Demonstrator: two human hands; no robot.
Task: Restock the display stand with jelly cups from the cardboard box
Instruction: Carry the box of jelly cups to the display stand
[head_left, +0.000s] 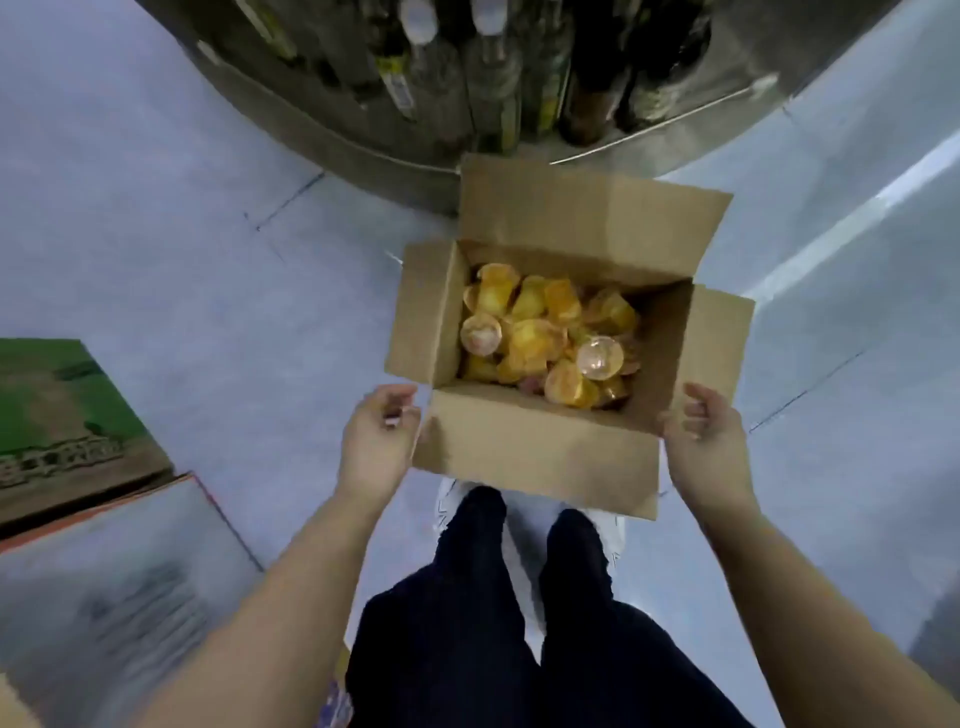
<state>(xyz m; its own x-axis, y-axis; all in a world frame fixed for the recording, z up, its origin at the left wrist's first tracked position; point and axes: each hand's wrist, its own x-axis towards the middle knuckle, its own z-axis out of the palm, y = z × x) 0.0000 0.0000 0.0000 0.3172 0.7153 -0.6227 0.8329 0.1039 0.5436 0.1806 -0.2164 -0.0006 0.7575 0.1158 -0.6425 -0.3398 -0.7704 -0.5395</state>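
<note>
An open cardboard box (535, 457) sits low in front of my feet with all its flaps spread outward. Inside lies a loose heap of several orange-yellow jelly cups (545, 338), some on their sides and some showing round foil lids. My left hand (376, 441) hovers at the left corner of the near flap with its fingers loosely curled and nothing in them. At the right corner of the same flap is my right hand (709, 444), also half-curled and holding nothing. Both hands are at the flap's edges; I cannot tell whether they touch it.
A curved metal shelf (363, 150) with several dark and clear bottles (488, 67) stands just beyond the box. At the left are a green and brown carton (62, 415) and a grey carton with an orange edge (114, 582). Pale floor lies all around.
</note>
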